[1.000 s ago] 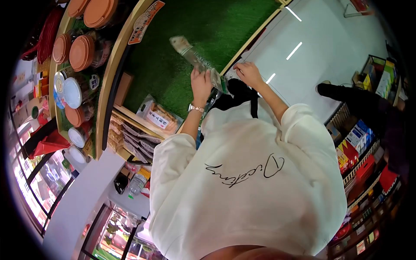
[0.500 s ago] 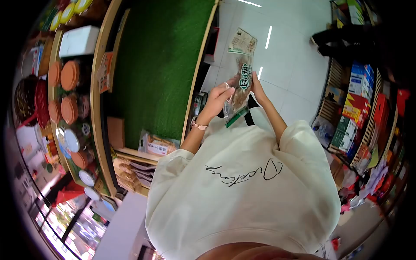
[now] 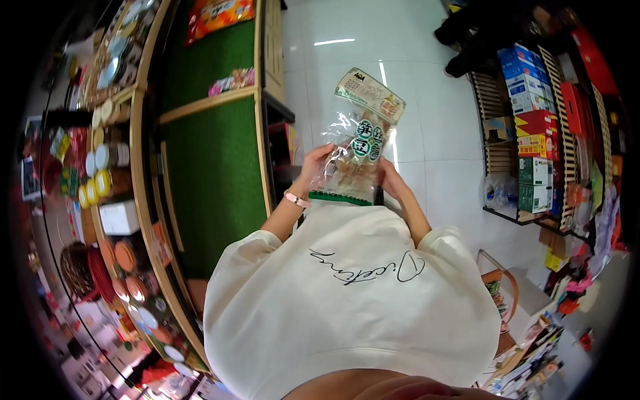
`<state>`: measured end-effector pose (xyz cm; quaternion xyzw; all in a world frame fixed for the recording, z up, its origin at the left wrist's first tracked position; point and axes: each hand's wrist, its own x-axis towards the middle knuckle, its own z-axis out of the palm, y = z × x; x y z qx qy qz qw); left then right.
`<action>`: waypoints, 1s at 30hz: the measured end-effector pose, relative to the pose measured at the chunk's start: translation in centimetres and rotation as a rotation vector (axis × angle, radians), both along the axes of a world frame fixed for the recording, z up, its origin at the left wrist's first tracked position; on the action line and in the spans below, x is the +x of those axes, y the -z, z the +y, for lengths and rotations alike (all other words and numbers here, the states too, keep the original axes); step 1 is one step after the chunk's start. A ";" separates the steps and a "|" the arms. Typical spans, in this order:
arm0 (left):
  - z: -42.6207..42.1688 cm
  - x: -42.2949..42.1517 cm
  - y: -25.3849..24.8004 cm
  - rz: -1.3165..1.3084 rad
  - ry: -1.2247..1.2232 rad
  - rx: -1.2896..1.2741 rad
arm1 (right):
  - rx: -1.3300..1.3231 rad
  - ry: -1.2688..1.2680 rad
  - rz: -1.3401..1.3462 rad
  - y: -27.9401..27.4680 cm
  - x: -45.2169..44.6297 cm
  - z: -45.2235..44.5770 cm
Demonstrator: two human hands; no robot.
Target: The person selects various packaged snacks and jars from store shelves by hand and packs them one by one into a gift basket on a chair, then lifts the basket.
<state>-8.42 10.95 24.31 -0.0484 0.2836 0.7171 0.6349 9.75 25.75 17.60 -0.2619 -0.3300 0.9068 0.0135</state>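
A clear plastic bag of food [image 3: 353, 153] with a printed paper header, green lettering and a green bottom strip is held up in front of the white shirt. My left hand [image 3: 316, 167], with a pink band at its wrist, grips the bag's left edge. At the right edge, my right hand [image 3: 392, 179] holds the bag too, its fingers partly hidden behind the plastic. The bag's header points away from me and leans to the right.
Left of me runs a wooden shelf [image 3: 261, 133] lined with green turf, bearing an orange packet [image 3: 220, 18] and a pink packet [image 3: 232, 81]. Jars stand farther left. Racks with boxes [image 3: 535, 137] are at the right. Another person's dark legs [image 3: 477, 40] show at the upper right.
The view has turned and moved along the shelf. The bag, earlier held by my left hand over the turf, is now spread flat between both hands over the floor.
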 end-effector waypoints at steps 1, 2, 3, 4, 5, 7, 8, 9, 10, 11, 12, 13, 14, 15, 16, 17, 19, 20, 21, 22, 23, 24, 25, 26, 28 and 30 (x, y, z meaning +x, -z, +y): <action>1.6 -0.7 0.8 -0.067 0.049 0.070 | -0.019 0.029 0.045 -0.8 0.2 1.6; 3.3 -1.4 1.6 -0.136 0.098 0.141 | -0.042 0.096 0.057 -1.5 0.3 3.0; 5.7 -0.5 -2.7 -0.084 0.066 0.041 | -0.048 0.137 0.088 -2.2 0.2 4.3; 6.4 -1.1 -1.8 -0.083 0.092 0.045 | -0.055 0.173 0.117 -2.7 -0.1 4.8; 7.3 -1.7 -0.2 -0.084 0.113 0.046 | -0.052 0.178 0.129 -3.5 -0.2 6.0; 8.5 -2.7 0.5 -0.148 0.154 0.122 | -0.044 0.174 0.152 -4.8 -0.6 7.8; 8.7 -2.9 0.1 -0.069 0.155 0.077 | -0.012 0.208 0.127 -5.0 -1.0 8.3; 8.9 -3.3 0.0 -0.006 0.141 0.058 | 0.027 0.240 0.104 -4.9 -1.3 8.7; 9.2 -3.7 -0.5 0.052 0.123 0.038 | 0.065 0.270 0.078 -5.1 -1.6 9.1; 9.2 -4.0 -0.8 0.060 0.098 0.009 | 0.100 0.257 0.028 -5.0 -1.9 9.4; 9.4 -4.4 -1.9 0.066 0.070 -0.024 | 0.131 0.242 -0.025 -5.1 -2.3 9.8; 9.4 -5.2 -2.8 0.094 0.089 -0.019 | 0.242 0.218 -0.085 -6.3 -3.2 10.2; 9.6 -6.2 -2.4 0.133 0.111 0.072 | 0.302 0.183 -0.104 -7.6 -4.3 10.9; 9.9 -7.2 -2.1 0.171 0.089 0.016 | 0.362 0.149 -0.127 -10.1 -5.6 11.4; 10.3 -8.1 -2.1 0.207 0.069 -0.040 | 0.422 0.116 -0.149 -11.5 -6.9 11.9; 10.7 -9.0 -2.3 0.218 0.077 -0.037 | 0.445 0.132 -0.077 -11.7 -8.3 12.6; 12.0 -10.8 -3.3 0.242 0.095 -0.023 | 0.508 0.073 -0.098 -12.5 -10.7 13.9; 12.9 -11.8 -3.3 0.246 0.103 -0.057 | 0.545 0.044 -0.105 -12.8 -12.3 14.9; 13.9 -12.8 -3.3 0.250 0.111 -0.091 | 0.600 0.050 -0.109 -12.8 -13.8 15.8; 14.8 -14.2 -3.3 0.257 0.119 -0.129 | 0.627 0.029 -0.130 -13.0 -15.5 17.0; 15.7 -15.9 -2.1 0.199 0.151 -0.103 | 0.651 0.010 -0.149 -13.4 -17.3 18.0; 16.8 -17.7 -1.1 0.221 0.161 -0.107 | 0.672 -0.009 -0.168 -13.6 -19.1 19.0; 17.8 -19.4 -0.4 0.243 0.172 -0.114 | 0.651 0.005 -0.110 -13.3 -20.9 20.0; 18.9 -21.2 0.1 0.263 0.183 -0.118 | 0.670 0.015 -0.086 -13.2 -23.1 21.1; 21.8 -24.8 -1.6 0.299 0.134 -0.090 | 0.713 0.025 -0.054 -14.0 -27.5 23.6; 24.1 -28.4 -2.1 0.347 0.098 -0.045 | 0.832 -0.051 -0.124 -15.0 -31.1 25.7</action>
